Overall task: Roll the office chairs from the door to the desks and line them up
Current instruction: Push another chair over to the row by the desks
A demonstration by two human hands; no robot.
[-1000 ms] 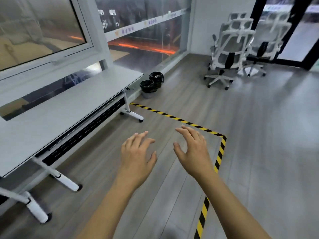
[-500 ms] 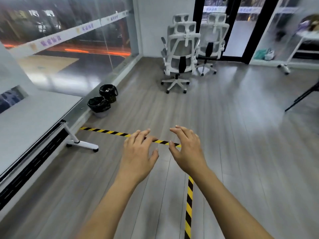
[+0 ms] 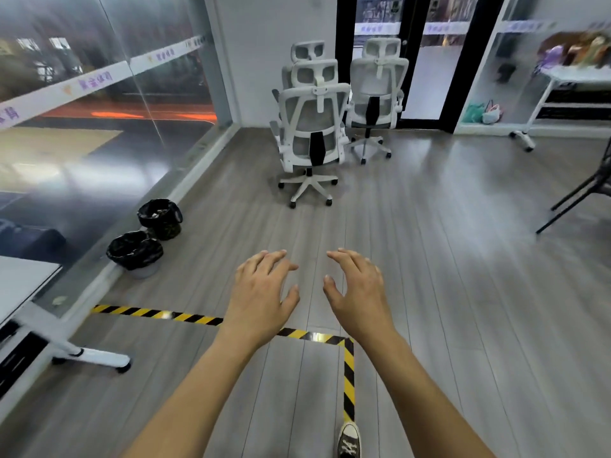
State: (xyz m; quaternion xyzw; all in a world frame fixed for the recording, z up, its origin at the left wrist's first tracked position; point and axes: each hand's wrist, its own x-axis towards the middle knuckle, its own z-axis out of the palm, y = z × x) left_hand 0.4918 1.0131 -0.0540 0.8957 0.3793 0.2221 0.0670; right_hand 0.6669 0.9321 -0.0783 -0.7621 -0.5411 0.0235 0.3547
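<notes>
Three white mesh office chairs stand clustered near the black-framed glass door (image 3: 426,57), backs toward me. The nearest chair (image 3: 312,127) sits in front of a second chair (image 3: 307,52), mostly hidden behind it. A third chair (image 3: 377,90) stands to their right by the door. My left hand (image 3: 261,292) and my right hand (image 3: 358,289) hover side by side over the floor, palms down, fingers spread, holding nothing. Both hands are well short of the chairs. A white desk (image 3: 20,282) shows at the lower left edge.
Two black-lined waste bins (image 3: 145,236) stand by the glass wall on the left. Yellow-black floor tape (image 3: 348,375) forms a corner under my arms. A black stand's legs (image 3: 575,200) reach in from the right. A white table (image 3: 562,81) stands at the far right. My shoe (image 3: 348,441) shows below.
My view has turned right and moved forward, away from the desk toward the chairs and door. The chairs appear larger and closer. Both hands stay spread and empty.
</notes>
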